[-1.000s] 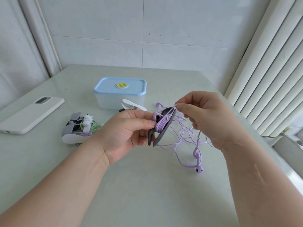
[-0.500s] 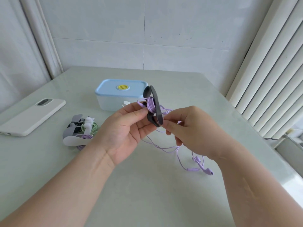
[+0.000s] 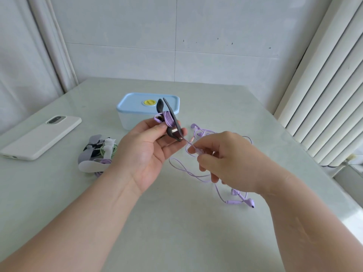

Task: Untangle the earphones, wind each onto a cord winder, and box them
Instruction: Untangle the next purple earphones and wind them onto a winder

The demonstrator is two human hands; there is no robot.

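Note:
My left hand holds a dark grey cord winder upright between thumb and fingers, with purple earphone cord wound around its middle. My right hand pinches the same purple cord just right of the winder, pulling it taut. The loose rest of the cord loops on the table under my right hand, and an earbud lies at its end. A box with a light blue lid stands closed behind the winder. A pile of wound earphones on grey and white winders lies left of my left wrist.
A white phone lies face down at the table's left side. White vertical blind slats hang along the right edge. A tiled wall stands behind the table, and a curtain hangs at the far left.
My right hand has moved right and down from the winder, drawing the cord out. The winder has stayed upright in my left hand.

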